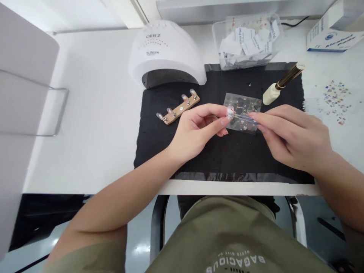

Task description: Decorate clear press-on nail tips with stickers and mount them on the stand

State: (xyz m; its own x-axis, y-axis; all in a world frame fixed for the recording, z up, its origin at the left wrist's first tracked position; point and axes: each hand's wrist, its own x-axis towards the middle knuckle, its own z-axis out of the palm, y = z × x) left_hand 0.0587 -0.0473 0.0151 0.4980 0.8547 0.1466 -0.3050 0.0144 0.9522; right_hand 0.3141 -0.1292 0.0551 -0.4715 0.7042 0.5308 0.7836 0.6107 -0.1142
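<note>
My left hand (196, 131) pinches a clear false nail tip (230, 112) between thumb and fingertips. My right hand (292, 136) holds a thin, slightly blurred tool (244, 118), probably tweezers, with its tip reaching toward that nail. Both hands are above a transparent sheet of nail decals (242, 112), and the tool crosses in front of it. To the left of my left hand, a wooden stick (179, 109) carries several clear nail tips. A black mat (227, 159) lies under all of this.
A white UV nail lamp (165, 53) stands behind the mat, beside a plastic box of paper slips (244, 43). A cream-handled brush (280, 85) rests on the mat's right. Alcohol pads (332, 34) and scattered nail decorations (335, 102) lie further right. A grey panel (22, 113) rises at the left.
</note>
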